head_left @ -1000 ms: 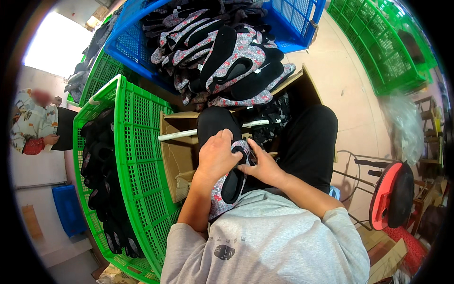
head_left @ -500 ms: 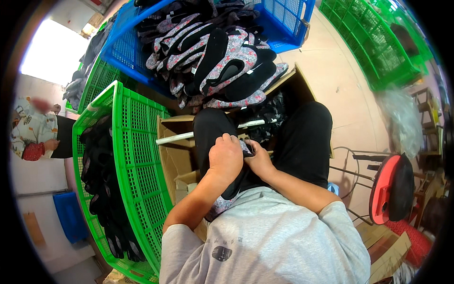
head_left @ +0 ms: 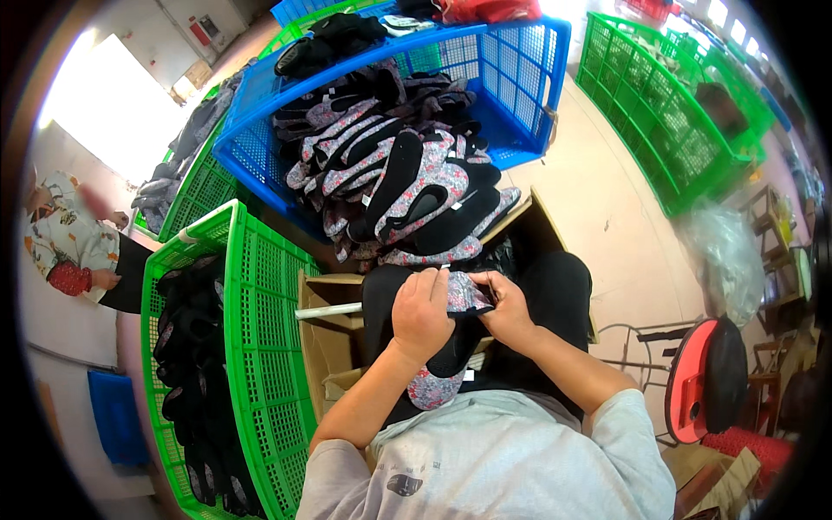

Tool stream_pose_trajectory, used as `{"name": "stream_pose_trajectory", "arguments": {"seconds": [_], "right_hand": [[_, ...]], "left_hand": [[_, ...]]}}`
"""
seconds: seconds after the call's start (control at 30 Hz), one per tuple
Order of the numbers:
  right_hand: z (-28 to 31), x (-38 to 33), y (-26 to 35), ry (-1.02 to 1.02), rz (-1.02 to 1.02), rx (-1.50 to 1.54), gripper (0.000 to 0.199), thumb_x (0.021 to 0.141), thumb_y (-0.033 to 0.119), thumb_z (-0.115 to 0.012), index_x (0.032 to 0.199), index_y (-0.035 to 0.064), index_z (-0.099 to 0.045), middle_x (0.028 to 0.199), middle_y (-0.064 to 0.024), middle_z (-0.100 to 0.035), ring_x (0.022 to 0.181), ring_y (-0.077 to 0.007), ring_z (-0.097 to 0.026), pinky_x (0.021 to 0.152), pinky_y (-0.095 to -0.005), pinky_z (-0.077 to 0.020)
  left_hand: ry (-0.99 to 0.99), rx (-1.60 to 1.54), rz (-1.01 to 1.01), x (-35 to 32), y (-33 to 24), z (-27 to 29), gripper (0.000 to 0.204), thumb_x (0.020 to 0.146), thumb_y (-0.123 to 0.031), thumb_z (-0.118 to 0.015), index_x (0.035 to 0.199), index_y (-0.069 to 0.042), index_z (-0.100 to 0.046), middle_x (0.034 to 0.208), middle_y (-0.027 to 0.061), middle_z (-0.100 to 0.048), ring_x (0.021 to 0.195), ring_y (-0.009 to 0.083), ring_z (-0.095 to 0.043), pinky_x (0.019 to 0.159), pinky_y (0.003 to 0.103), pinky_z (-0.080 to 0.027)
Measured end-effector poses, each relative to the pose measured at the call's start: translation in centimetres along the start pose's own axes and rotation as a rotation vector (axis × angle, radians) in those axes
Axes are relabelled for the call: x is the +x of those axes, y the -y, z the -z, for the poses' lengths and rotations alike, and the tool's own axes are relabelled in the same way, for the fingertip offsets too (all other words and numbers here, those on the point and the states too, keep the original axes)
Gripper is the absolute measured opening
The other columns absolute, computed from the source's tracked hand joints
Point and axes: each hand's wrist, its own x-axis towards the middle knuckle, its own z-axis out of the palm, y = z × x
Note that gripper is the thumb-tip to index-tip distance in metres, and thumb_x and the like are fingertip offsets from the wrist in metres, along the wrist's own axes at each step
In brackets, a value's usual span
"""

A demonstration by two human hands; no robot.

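Left hand (head_left: 422,305) and right hand (head_left: 508,307) are both closed on the shoe (head_left: 465,293); handling its edge evenly should avoid twisting.

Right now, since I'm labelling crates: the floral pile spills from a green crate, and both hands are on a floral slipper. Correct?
The colour is wrong: in the head view, the floral pile spills from a blue crate. The left hand and right hand are indeed both on a floral slipper.
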Motion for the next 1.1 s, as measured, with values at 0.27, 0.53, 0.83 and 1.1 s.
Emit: {"name": "stream_pose_trajectory", "arguments": {"seconds": [0.27, 0.53, 0.83, 1.1], "right_hand": [[2.0, -1.4, 2.0, 0.267, -0.106, -0.018, 0.041, 0.072, -0.018, -0.062, 0.109, 0.0000, -0.060, 0.101, -0.0041, -0.063, 0.093, -0.0093, -0.060, 0.083, -0.0247, -0.0483], [1.8, -1.2, 4.6, 0.446, 0.018, -0.045, 0.028, 0.069, -0.008, -0.060, 0.095, -0.0018, -0.063, 0.086, -0.0076, -0.065, 0.081, -0.0147, -0.062, 0.074, -0.0281, -0.0479], [1.2, -0.8, 2.0, 0.534, -0.431, 0.451, 0.011, 0.076, -0.004, -0.059, 0.084, 0.0035, -0.062, 0.072, 0.0045, -0.056, 0.062, -0.0031, -0.048, 0.056, -0.0213, -0.0373], [-1.1, -2.4, -2.8, 0.382, -0.484, 0.567, 0.006, 0.088, 0.012, -0.067, 0.090, 0.0103, -0.062, 0.074, 0.0082, -0.056, 0.060, -0.0007, -0.046, 0.052, -0.0179, -0.0343]], "left_hand": [[0.132, -0.276, -0.037, -0.5, 0.1, 2.6, 0.042, 0.053, 0.003, -0.063, 0.095, 0.004, -0.064, 0.088, 0.0165, -0.060, 0.081, 0.0357, -0.059, 0.071, 0.042, -0.049], [0.282, -0.555, 0.174, -2.7, 0.7, 4.4, 0.026, 0.062, 0.008, -0.070, 0.086, 0.000, -0.064, 0.081, 0.0141, -0.062, 0.076, 0.0318, -0.062, 0.066, 0.035, -0.049], [0.569, -1.416, 0.891, -4.6, 1.0, 3.8, 0.011, 0.083, 0.000, -0.068, 0.093, 0.002, -0.067, 0.087, 0.0005, -0.062, 0.082, 0.0109, -0.059, 0.076, 0.026, -0.047], [0.618, -2.030, 1.238, -5.3, 0.8, 3.8, 0.042, 0.087, -0.023, -0.074, 0.118, 0.003, -0.061, 0.110, 0.0104, -0.069, 0.098, 0.0189, -0.067, 0.090, 0.033, -0.053]]}}
